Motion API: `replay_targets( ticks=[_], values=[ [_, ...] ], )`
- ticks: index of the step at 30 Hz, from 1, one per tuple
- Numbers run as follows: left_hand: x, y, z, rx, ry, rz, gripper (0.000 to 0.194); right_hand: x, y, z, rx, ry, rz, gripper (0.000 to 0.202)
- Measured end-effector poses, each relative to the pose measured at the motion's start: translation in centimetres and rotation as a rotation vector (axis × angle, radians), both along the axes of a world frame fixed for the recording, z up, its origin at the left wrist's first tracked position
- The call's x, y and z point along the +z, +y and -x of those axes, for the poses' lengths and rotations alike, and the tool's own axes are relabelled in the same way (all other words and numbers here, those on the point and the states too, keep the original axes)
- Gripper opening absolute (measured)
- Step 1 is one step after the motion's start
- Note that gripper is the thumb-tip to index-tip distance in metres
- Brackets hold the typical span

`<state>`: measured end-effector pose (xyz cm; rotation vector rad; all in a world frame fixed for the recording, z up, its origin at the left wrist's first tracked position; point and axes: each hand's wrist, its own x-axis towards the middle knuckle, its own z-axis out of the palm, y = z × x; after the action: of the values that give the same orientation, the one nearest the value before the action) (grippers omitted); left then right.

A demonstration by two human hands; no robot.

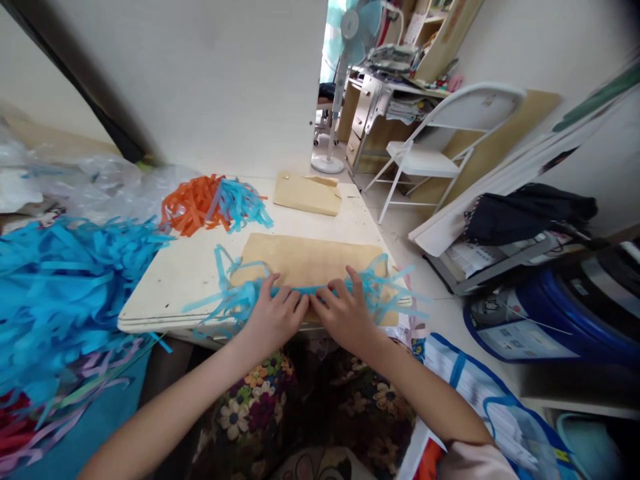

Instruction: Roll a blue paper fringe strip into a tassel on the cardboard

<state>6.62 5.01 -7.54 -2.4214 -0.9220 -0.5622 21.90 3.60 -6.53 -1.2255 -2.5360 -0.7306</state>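
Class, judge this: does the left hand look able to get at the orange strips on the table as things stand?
Probably yes: nothing tall stands between the left hand and the orange strips, though it would have to leave the blue strips it touches.

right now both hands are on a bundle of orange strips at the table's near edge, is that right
The colour is wrong: in the head view, the bundle under the left hand and right hand is blue, not orange. The rest stands.
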Motion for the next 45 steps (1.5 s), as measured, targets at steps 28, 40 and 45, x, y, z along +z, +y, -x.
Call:
replay_targets(
  ticks=[28, 40, 45],
  values=[
    [1.0, 1.8, 0.2, 0.167, -0.010, 0.334, 0.024, -0.3, 1.4, -1.6, -0.196, 0.141, 0.145, 0.017],
    [2.0, 1.4, 0.1, 0.321, -0.062, 0.419, 0.027, 0.6, 1.8, -2.9, -0.304, 0.244, 0.247, 0.018],
    [2.1, 1.2, -0.7, 0.343, 0.003, 0.332, 0.025, 0.4, 1.9, -3.2, -0.343, 0.226, 0.209, 0.022]
  ],
)
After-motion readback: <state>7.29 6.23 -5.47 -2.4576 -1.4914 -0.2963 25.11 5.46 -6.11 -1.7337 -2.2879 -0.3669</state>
